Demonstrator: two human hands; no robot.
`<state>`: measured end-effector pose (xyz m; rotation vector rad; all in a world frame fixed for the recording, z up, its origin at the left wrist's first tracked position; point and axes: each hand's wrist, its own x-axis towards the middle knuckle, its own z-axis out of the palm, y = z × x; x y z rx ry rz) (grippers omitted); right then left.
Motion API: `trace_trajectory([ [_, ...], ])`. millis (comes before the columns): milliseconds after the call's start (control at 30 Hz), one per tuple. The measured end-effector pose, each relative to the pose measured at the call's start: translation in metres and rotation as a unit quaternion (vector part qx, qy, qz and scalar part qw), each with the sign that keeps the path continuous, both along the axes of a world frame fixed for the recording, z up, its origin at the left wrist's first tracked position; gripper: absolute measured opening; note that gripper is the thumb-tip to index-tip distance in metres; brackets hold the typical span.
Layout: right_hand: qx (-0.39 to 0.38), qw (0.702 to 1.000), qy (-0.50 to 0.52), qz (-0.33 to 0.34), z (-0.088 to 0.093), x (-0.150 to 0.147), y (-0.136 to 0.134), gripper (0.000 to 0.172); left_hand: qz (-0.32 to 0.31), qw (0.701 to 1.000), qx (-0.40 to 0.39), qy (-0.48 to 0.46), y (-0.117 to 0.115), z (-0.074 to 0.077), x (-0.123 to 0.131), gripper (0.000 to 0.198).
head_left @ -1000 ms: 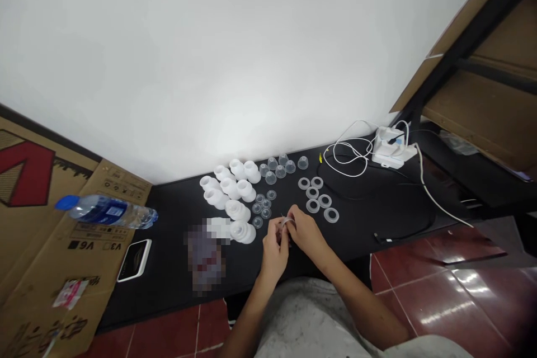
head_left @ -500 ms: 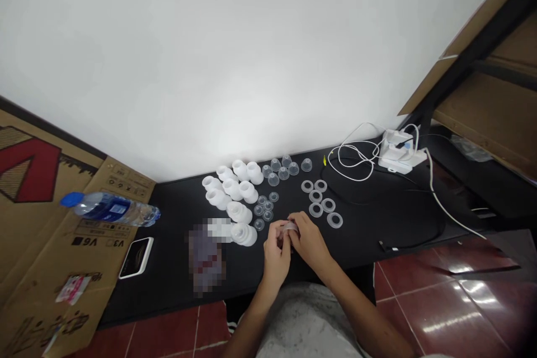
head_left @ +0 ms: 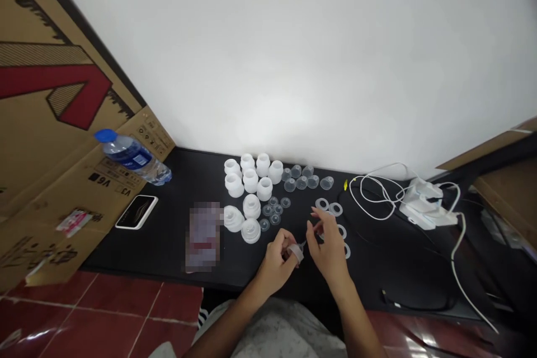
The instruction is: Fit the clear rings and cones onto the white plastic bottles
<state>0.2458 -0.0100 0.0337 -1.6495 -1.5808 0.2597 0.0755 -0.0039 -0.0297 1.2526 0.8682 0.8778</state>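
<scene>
My left hand [head_left: 274, 260] pinches a small clear plastic cap [head_left: 296, 251] above the front of the black table [head_left: 168, 235]. My right hand [head_left: 329, 246] hovers just right of it, fingers partly spread and thumb near the cap; whether it touches the cap I cannot tell. Behind my hands lie several white plastic cups [head_left: 250, 182], several small clear domes [head_left: 304, 179], little clear caps [head_left: 273, 210] and flat clear rings [head_left: 328, 206], some hidden by my right hand.
A water bottle [head_left: 132, 156] lies on flattened cardboard [head_left: 62, 123] at left, beside a phone [head_left: 136, 211]. A blurred packet [head_left: 204, 235] lies left of my hands. White chargers and cables [head_left: 419, 201] sit at right. Red tiled floor [head_left: 104, 313] lies below.
The view has swung left and down. My hands have parted slightly: the right hand has opened and drawn to the right while the left keeps the clear cap.
</scene>
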Motion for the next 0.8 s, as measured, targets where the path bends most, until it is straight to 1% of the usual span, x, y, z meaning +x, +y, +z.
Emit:
trace_trajectory([
  [67, -0.012, 0.997, -0.037, 0.069, 0.012, -0.006, 0.023, 0.027, -0.002, 1.0, 0.012, 0.01, 0.0, -0.002, 0.0, 0.018],
  [100, -0.019, 0.994, -0.056, 0.092, 0.019, -0.011, 0.035, 0.024, -0.004, 1.0, 0.014, 0.012, 0.0, -0.004, 0.0, 0.018],
  [200, -0.022, 0.988, -0.095, 0.118, 0.032, -0.03, 0.071, 0.023, -0.002, 1.0, 0.018, 0.011, 0.001, -0.007, 0.0, 0.019],
  [300, -0.039, 0.984, -0.118, 0.13, 0.034, -0.047, 0.102, 0.032, -0.002, 0.999, 0.026, 0.025, 0.002, -0.008, 0.0, 0.019],
  [433, -0.077, 0.979, -0.134, 0.135, 0.026, -0.062, 0.129, 0.048, -0.007, 0.999, 0.032, 0.031, 0.002, -0.005, 0.0, 0.017],
  [467, -0.087, 0.978, -0.13, 0.137, 0.024, -0.064, 0.132, 0.048, -0.008, 0.999, 0.034, 0.03, 0.002, -0.004, 0.0, 0.017],
  [533, -0.093, 0.98, -0.109, 0.139, 0.022, -0.066, 0.135, 0.044, -0.007, 0.999, 0.037, 0.027, 0.003, -0.004, 0.001, 0.018],
  [600, -0.071, 0.987, -0.066, 0.126, 0.023, -0.064, 0.132, 0.04, -0.001, 0.999, 0.036, 0.02, 0.003, -0.005, 0.001, 0.019],
  [700, -0.024, 0.993, 0.037, 0.106, 0.029, -0.051, 0.118, 0.044, 0.011, 1.0, 0.023, -0.004, 0.002, -0.008, 0.003, 0.021],
  [800, -0.014, 0.984, 0.147, 0.105, 0.033, -0.028, 0.096, 0.047, 0.018, 0.999, 0.0, -0.039, 0.001, -0.01, 0.005, 0.02],
])
